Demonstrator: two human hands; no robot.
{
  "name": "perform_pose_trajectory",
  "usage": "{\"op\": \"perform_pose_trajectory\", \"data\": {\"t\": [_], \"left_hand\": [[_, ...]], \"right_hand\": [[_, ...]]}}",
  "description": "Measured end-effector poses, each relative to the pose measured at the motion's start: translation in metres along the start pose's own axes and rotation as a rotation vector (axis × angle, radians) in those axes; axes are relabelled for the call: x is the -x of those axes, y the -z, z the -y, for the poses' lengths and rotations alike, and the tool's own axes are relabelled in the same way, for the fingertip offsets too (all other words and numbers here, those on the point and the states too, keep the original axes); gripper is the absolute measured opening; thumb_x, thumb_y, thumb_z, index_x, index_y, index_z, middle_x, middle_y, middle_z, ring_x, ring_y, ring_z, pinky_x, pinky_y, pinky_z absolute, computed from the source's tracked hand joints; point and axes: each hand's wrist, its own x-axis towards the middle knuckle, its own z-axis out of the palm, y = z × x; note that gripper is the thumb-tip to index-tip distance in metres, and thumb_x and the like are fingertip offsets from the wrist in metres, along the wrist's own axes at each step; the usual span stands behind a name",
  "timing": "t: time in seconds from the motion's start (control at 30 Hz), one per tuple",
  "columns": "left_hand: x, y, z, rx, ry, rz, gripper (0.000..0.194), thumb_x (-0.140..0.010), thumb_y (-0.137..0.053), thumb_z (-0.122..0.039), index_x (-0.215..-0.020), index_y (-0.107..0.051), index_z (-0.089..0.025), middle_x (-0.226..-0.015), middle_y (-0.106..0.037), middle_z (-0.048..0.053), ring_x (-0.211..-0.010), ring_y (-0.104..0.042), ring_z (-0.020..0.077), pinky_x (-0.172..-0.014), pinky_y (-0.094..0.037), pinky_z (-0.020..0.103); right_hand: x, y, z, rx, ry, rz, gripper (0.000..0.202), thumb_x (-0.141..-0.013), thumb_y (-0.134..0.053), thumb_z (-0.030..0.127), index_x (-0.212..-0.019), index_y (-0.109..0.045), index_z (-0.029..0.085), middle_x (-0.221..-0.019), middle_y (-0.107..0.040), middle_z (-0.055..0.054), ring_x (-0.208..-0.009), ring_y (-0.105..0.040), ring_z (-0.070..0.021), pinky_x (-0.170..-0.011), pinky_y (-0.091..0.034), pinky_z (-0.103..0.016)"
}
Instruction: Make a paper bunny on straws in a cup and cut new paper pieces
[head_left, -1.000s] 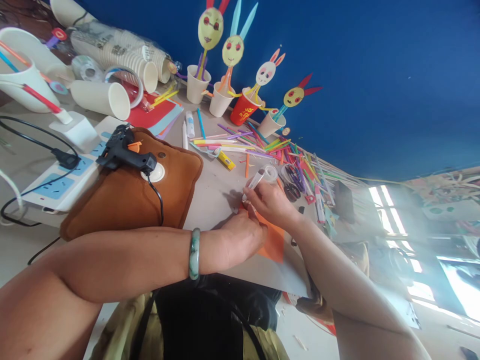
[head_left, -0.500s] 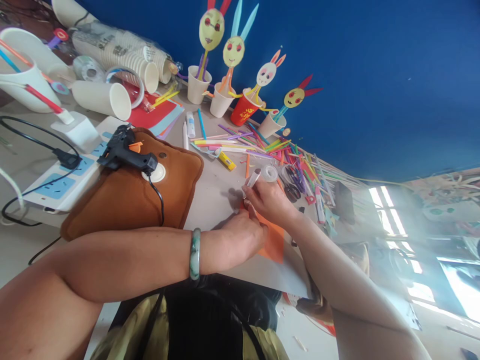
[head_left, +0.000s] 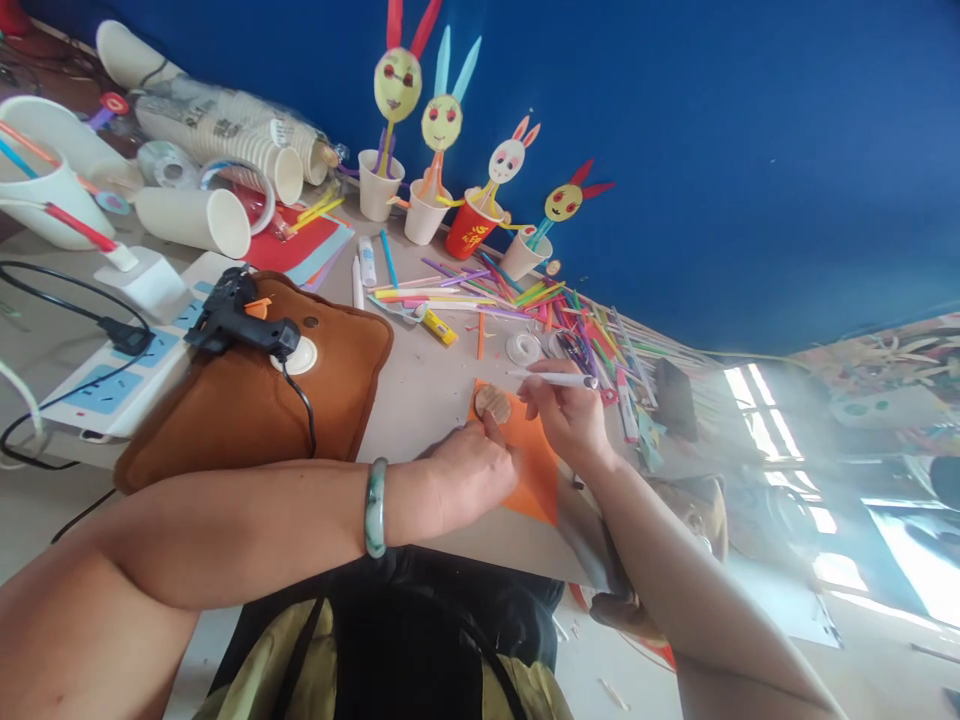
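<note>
An orange sheet of paper [head_left: 536,470] lies on the table in front of me. On its upper left corner rests a round wooden disc [head_left: 493,403]. My left hand [head_left: 476,463], at the end of the arm with the green bangle, presses a fingertip on the disc's lower edge, its other fingers curled. Just right of the disc, my right hand [head_left: 568,415] holds a white pen [head_left: 559,379] between thumb and fingers, the pen lying nearly level above the paper.
Behind the hands are a tape roll [head_left: 523,348], a yellow glue stick [head_left: 439,327] and scattered coloured sticks [head_left: 465,297]. Puppets in cups stand along the blue wall. To the left, a black glue gun [head_left: 244,320] lies on a brown cushion [head_left: 337,365] beside a power strip [head_left: 120,370].
My right hand has moved right and away from the disc, and the pen has turned from slanted to nearly level. The disc now shows. The whole view has shifted slightly.
</note>
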Motion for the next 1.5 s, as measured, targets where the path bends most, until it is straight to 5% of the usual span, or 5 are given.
{"op": "perform_pose_trajectory", "data": {"t": [0.2, 0.5, 0.77, 0.97, 1.5], "left_hand": [[0.002, 0.011, 0.001, 0.013, -0.059, -0.003, 0.024, -0.081, -0.043, 0.006, -0.089, -0.06, -0.009, -0.075, -0.066, 0.012, -0.068, -0.067, 0.0213, -0.054, -0.042, 0.029], [-0.002, -0.015, -0.002, -0.115, -0.288, -0.178, 0.018, -0.079, -0.049, 0.002, -0.079, -0.055, -0.015, -0.06, -0.056, 0.005, -0.054, -0.058, 0.018, -0.058, -0.042, 0.033], [0.0, -0.029, 0.006, -0.126, -0.162, -0.095, 0.021, -0.086, -0.047, -0.002, -0.102, -0.054, -0.013, -0.069, -0.061, 0.006, -0.059, -0.061, 0.0212, -0.053, -0.042, 0.033], [0.002, -0.028, 0.01, -0.194, -0.163, -0.038, 0.019, -0.085, -0.046, 0.0, -0.089, -0.052, -0.017, -0.069, -0.058, 0.005, -0.058, -0.059, 0.0211, -0.052, -0.039, 0.034], [0.003, 0.029, 0.026, -0.317, 0.501, 0.26, 0.032, -0.083, -0.034, 0.005, -0.091, -0.061, -0.009, -0.07, -0.067, 0.015, -0.069, -0.07, 0.0295, -0.053, -0.038, 0.032]], "right_hand": [[0.02, -0.008, -0.017, -0.106, -0.061, -0.103, 0.032, -0.097, -0.053, 0.051, -0.106, -0.056, 0.02, -0.078, -0.067, -0.002, -0.052, -0.063, -0.0129, -0.054, -0.053, -0.028], [0.019, -0.007, -0.028, -0.089, -0.037, -0.146, 0.029, -0.102, -0.043, 0.041, -0.12, -0.057, 0.024, -0.087, -0.07, -0.002, -0.053, -0.064, -0.0125, -0.062, -0.054, -0.029], [0.017, 0.007, -0.043, -0.047, -0.031, -0.026, 0.031, -0.091, -0.046, 0.019, -0.12, -0.057, 0.022, -0.081, -0.071, -0.001, -0.061, -0.068, -0.0154, -0.069, -0.052, -0.029], [0.018, 0.009, -0.041, 0.04, 0.045, 0.003, 0.036, -0.083, -0.05, 0.014, -0.118, -0.061, 0.019, -0.074, -0.069, -0.002, -0.063, -0.063, -0.0171, -0.066, -0.046, -0.026], [0.016, 0.007, -0.044, 0.133, 0.078, 0.019, 0.036, -0.081, -0.059, 0.016, -0.117, -0.062, 0.018, -0.079, -0.072, -0.004, -0.068, -0.063, -0.0183, -0.066, -0.043, -0.027]]}}
